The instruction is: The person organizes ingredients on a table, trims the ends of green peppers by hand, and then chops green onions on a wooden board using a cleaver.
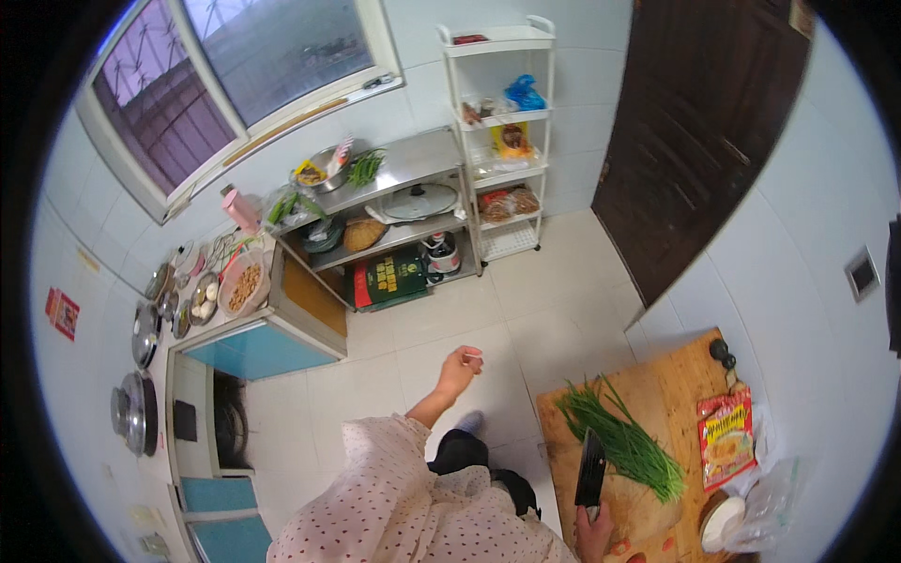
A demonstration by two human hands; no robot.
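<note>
My right hand (pixel 593 533) grips the handle of a cleaver (pixel 590 470), whose dark blade points away from me over the left part of a wooden table (pixel 693 366). Beside the blade lies a bunch of green chives or similar long leaves (pixel 626 443), spread across a cutting board (pixel 633 503). Small red pieces (pixel 667 544) are near my right hand. My left hand (pixel 463 366) is raised over the floor, away from the table, with its fingers curled; a small pale thing seems to be at the fingertips, too small to name.
A red and yellow food packet (pixel 726 440), a plastic bag (pixel 771 503) and a white round item (pixel 725 521) lie at the table's right. A dark door (pixel 693 141), a white rolling shelf (pixel 503 176), a metal rack (pixel 422 158) and a counter with bowls (pixel 281 310) stand around.
</note>
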